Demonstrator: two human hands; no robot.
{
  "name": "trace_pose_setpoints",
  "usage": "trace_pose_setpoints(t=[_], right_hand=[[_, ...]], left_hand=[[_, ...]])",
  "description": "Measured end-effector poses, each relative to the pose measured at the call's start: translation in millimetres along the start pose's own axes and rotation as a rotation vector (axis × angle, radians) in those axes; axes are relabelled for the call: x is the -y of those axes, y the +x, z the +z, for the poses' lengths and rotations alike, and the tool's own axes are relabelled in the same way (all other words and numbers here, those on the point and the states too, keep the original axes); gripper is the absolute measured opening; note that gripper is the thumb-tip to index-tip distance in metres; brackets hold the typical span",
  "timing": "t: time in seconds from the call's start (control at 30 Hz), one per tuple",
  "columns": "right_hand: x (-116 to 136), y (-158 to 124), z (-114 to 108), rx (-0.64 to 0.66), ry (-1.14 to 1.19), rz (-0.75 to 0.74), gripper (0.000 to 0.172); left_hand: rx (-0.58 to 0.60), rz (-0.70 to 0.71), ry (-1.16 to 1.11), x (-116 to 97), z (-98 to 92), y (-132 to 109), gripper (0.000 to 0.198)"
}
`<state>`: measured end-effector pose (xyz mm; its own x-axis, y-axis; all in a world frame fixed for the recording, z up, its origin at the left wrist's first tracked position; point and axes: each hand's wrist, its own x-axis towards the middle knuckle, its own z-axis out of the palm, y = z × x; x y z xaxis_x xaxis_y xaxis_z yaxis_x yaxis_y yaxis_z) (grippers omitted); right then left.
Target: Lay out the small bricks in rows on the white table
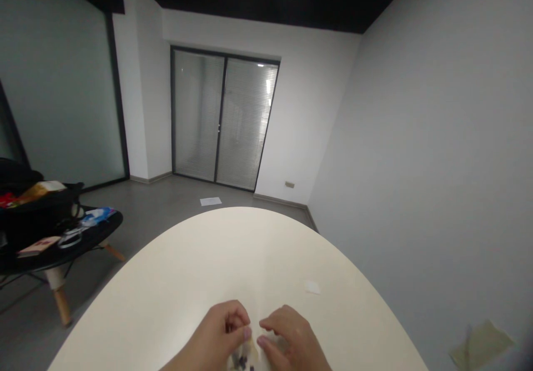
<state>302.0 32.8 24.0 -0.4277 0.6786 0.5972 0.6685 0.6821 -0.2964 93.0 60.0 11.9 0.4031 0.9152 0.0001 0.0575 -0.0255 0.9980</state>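
Note:
Near the front edge of a round cream table [200, 254], my left hand [222, 326] is closed, thumb against curled fingers. At its fingertips is a small, pale, see-through-looking item with dark bits [244, 360], perhaps a little bag; blur and the frame's lower edge hide its kind. Facing it, my right hand [291, 335] has its thumb and fingers apart, close to the item's right side. Whether the right thumb touches the item I cannot tell. Farther up the table, beyond my right hand, lies a small white piece of paper [312, 287].
On the left a black chair [100, 229] with wooden legs carries a dark bag [37, 215], a blue packet [97, 215] and a booklet [38, 246]. A white sheet [210, 201] lies on the floor. A wall [437, 154] runs along the table's right side.

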Motion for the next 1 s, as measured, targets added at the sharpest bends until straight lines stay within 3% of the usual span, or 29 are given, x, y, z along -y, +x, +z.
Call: trace_pose_setpoints(t=[0.13,0.33,0.67,0.8,1.0], right_hand=[[-0.1,-0.3,8.6,-0.017,0.019,-0.106,0.017],[4.7,1.7,10.7,0.011,-0.025,-0.048,0.007],[11.3,7.6,1.3,0.035,-0.003,-0.010,0.020],[2.1,3.6,-4.6,-0.008,-0.103,0.153,0.019],[-23.6,-3.8,-24.3,0.001,-0.239,0.582,0.022]], left_hand=[[-0.033,-0.018,-0.126,-3.3,1.2,1.6,0.029],[-0.063,-0.048,-0.132,-10.3,2.3,1.3,0.028],[-0.059,-0.045,-0.214,-10.9,4.3,-1.1,0.022],[-0.082,-0.055,-0.215,-8.2,4.1,-0.2,0.022],[-0.044,-0.032,-0.137,-3.5,3.3,-1.0,0.018]])
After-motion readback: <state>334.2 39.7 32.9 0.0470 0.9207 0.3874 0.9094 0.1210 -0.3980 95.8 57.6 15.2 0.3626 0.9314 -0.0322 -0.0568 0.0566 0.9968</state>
